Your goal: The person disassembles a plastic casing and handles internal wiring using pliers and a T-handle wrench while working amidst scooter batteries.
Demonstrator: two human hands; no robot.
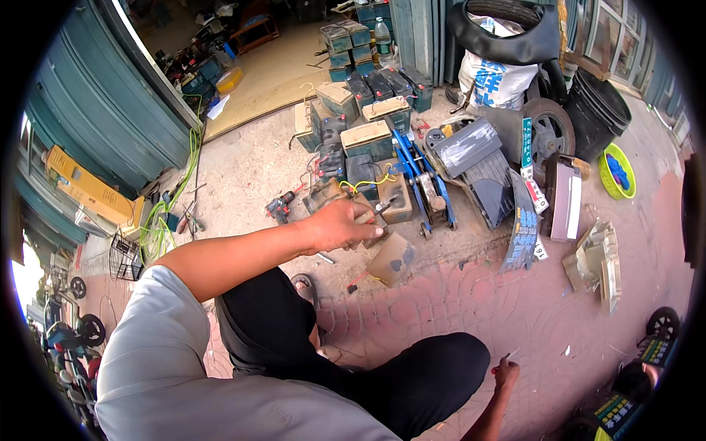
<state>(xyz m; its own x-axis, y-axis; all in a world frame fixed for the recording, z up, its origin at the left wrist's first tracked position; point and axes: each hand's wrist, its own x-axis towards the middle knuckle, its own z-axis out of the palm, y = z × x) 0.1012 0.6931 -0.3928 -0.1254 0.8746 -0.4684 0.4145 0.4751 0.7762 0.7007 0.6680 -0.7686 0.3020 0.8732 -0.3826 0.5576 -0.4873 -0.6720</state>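
In the middle, my left hand (346,228) is closed over a greyish item among old batteries (368,136), a small dark piece showing at its fingers; I cannot make out exactly what it grips. A dusty boxy battery (390,261) lies just below that hand. A red-and-black cordless drill (281,206) rests to its left, near wires and clips. At lower right, my right hand (505,375) is held out beside my bent knee, closed on a slim screwdriver-like tool (511,355) with a red grip.
A blue floor jack (418,169), grey panels (467,147), wheel (548,132), black buckets (599,117), green basin (616,173) and plastic housing (588,264) crowd the right. Green cables (162,224) and a long carton (84,180) lie left. An open doorway (257,95) is ahead; scooters stand at both edges.
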